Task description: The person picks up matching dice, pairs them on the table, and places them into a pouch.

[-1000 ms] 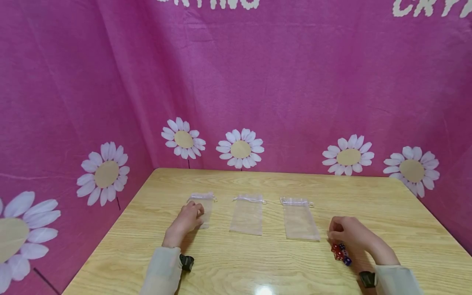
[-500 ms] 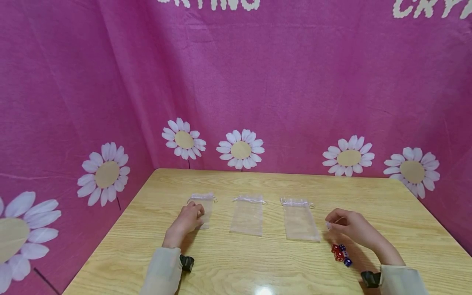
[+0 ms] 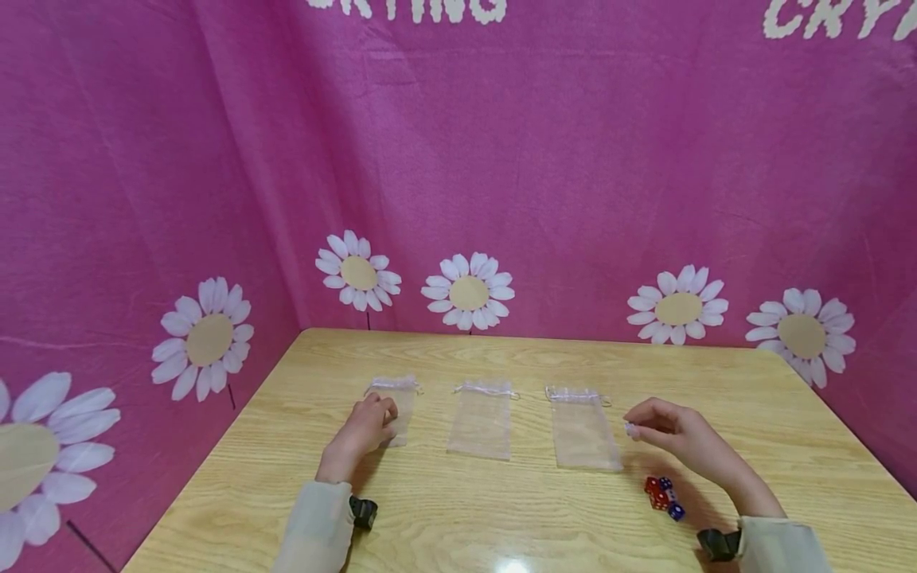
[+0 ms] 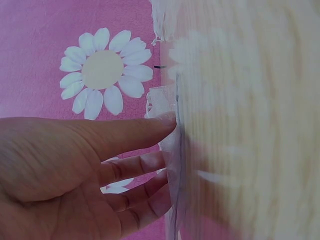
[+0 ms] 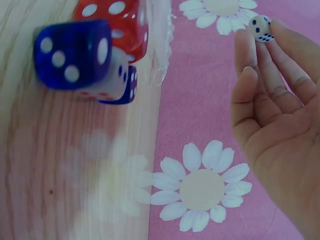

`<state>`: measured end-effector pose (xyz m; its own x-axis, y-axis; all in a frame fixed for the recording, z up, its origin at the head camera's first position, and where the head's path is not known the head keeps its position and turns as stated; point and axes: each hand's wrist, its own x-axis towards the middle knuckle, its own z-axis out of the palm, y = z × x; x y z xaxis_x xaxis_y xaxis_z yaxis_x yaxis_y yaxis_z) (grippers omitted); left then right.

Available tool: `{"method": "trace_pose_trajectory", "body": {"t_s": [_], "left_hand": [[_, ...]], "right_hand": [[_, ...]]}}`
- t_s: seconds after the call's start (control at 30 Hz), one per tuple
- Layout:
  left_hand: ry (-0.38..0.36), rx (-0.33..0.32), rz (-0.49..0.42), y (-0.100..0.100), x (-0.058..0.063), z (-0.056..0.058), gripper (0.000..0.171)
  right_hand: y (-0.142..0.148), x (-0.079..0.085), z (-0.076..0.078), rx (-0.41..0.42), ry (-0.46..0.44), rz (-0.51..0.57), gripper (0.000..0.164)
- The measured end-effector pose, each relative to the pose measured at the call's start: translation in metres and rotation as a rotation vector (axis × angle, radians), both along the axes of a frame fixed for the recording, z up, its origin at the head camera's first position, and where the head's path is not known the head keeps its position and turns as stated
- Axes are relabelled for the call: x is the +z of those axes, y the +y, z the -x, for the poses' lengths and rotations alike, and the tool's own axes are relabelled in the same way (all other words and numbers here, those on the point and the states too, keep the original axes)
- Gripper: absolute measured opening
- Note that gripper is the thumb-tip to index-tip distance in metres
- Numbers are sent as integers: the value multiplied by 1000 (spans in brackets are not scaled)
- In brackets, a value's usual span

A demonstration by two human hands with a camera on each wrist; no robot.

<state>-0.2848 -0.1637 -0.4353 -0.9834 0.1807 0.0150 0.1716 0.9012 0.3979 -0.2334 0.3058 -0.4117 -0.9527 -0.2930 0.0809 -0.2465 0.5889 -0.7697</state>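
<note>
a big pink cloth (image 3: 559, 159) with white daisies hangs behind a pale wooden table (image 3: 458, 501). over the table, the person's right hand (image 3: 688, 446) pinches a tiny thing in its fingertips, up off the wood. the left hand (image 3: 357, 434) rests on the left bag (image 3: 403, 415), with its fingers loosely bent and their tips touching it. that bag, the middle bag (image 3: 480, 422) and the right bag (image 3: 586, 431) lie flat in a row, thin, see-through and whitish, with string near the top. close to the right hand sits a little bunch: shiny red dice (image 3: 656, 495) and blue dice (image 3: 676, 512), all with white dots, and a whitish die (image 5: 118, 75) tucked in. the tiny pinched thing is a white die (image 5: 260, 28) with dark dots, near the right bag.
</note>
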Motion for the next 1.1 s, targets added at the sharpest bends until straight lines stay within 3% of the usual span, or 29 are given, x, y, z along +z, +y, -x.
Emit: {"method": "trace_pose_trajectory", "body": {"t_s": [0.23,0.7,1.1], "left_hand": [[-9,6,4,-1,1,1,15],[-7,-7,-8,-1,1,0,14],[-12,4,-5,-1,0,1,14]], "right_hand": [[-7,4,-4,-12,82,28,25],[-31,10,-13,47,234,107,13],[-63,8,-14,140,248,141,12]]}}
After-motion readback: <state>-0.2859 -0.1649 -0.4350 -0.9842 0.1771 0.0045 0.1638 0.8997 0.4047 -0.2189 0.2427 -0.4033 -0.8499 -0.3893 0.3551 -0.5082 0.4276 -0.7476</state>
